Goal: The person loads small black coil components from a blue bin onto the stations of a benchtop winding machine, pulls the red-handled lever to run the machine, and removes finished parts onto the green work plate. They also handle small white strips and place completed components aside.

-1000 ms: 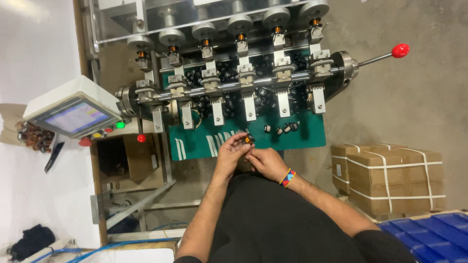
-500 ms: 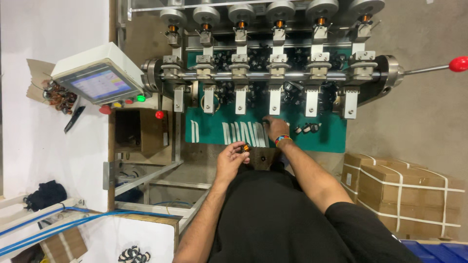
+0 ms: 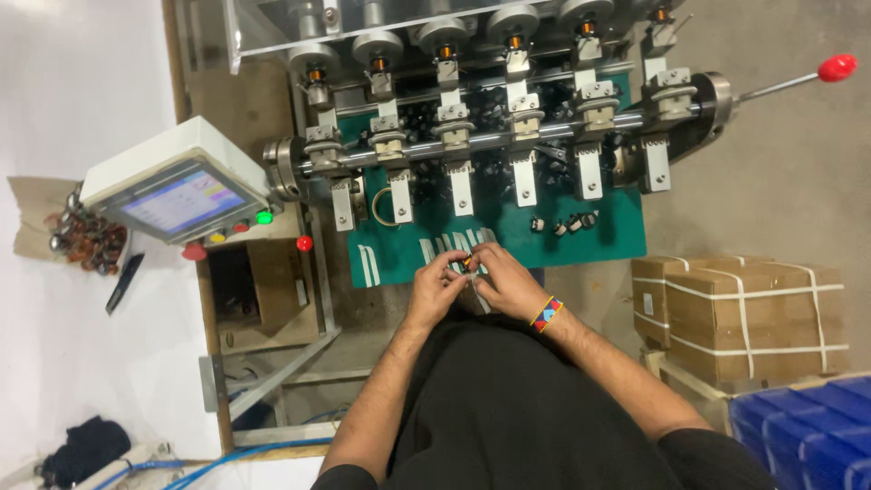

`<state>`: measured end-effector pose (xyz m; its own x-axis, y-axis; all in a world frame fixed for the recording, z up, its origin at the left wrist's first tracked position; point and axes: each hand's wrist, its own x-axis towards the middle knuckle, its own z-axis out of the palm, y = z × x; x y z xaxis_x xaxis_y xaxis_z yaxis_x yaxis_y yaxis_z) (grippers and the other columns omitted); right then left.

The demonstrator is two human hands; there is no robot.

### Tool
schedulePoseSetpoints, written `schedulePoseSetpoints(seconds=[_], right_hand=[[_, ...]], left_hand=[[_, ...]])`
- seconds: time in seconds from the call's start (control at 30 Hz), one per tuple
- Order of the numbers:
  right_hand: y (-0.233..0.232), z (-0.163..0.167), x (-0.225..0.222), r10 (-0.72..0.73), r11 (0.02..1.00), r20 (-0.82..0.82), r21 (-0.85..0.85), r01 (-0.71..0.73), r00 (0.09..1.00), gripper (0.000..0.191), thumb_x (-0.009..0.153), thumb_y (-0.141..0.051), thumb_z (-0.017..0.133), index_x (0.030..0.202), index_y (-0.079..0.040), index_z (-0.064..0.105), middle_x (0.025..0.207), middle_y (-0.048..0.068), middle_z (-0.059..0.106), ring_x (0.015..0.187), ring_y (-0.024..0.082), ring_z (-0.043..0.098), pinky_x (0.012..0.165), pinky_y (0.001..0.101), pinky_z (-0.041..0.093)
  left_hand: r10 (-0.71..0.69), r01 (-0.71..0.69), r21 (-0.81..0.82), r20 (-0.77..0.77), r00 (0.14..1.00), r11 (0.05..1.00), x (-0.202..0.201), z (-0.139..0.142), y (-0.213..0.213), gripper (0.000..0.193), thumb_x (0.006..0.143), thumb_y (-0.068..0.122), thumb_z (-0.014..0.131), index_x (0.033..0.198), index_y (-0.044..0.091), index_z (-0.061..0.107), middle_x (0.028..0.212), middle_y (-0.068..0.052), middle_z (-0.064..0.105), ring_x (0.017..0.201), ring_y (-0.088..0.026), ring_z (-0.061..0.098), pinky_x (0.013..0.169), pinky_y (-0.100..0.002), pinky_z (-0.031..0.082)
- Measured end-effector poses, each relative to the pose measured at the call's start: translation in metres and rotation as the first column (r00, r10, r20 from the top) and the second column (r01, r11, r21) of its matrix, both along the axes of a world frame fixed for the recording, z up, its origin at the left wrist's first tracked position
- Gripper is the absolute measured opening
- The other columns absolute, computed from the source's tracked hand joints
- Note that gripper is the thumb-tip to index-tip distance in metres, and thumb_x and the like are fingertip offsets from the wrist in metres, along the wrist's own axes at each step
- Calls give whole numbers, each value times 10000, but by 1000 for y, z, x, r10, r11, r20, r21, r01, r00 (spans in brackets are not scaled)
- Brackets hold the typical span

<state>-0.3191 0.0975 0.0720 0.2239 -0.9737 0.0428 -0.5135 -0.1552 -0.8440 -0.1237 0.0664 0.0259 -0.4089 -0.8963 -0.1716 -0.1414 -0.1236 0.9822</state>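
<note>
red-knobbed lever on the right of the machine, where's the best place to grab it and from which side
Grip the red ball knob at the tip of the lever, probably with the right hand, coming from the open floor side on the right. The rod sticks out bare past the machine's end disc, and nothing crowds the round knob.

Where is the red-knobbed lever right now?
In the head view, the red-knobbed lever sticks out at the upper right, from the right end of the machine's shaft, above the strapped cardboard boxes and away from both hands.
</note>
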Motion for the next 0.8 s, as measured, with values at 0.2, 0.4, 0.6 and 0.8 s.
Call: schedulePoseSetpoints(seconds=[0.2,0.4,0.6,0.8], right_hand=[[0,-1,-5,-188,976,-23,107,190,982,292,914,-136,664,1164,-23,565,1163,168,630,1105,357,629,927,435,511],[50,-22,-3,-330,884,150,395,249,932,280,979,-230,661,1151,-11,628,991,122,691,904,249,668,761,343,552],[66,-14,-13,-404,893,159,280,351,901,116,991,-148,656,1003,-35,683,910,105,655,816,234,647,727,336,510],[28,10,-36,-344,892,-85,-341,297,935,79,864,-103,711,938,-80,696,935,100,654,898,325,640,794,419,501]], left_hand=[[-219,217,-103,-8,976,971,-4,35,-14,455,847,-20,697,1286,69,617,1199,-58,705,770,-86,700,673,-239,561],[-286,287,-219,39,957,932,-6,30,-18,385,882,-14,737,1260,47,690,1152,-96,724,801,-109,684,717,-260,575],[-191,312,367,-330,924,876,-11,11,-24,380,946,13,698,1316,-16,621,1104,-94,696,785,-103,674,709,-278,595],[41,368,689,-499,866,625,-21,13,-16,386,973,48,653,1341,-32,569,1063,-116,700,722,-120,669,700,-323,612]])
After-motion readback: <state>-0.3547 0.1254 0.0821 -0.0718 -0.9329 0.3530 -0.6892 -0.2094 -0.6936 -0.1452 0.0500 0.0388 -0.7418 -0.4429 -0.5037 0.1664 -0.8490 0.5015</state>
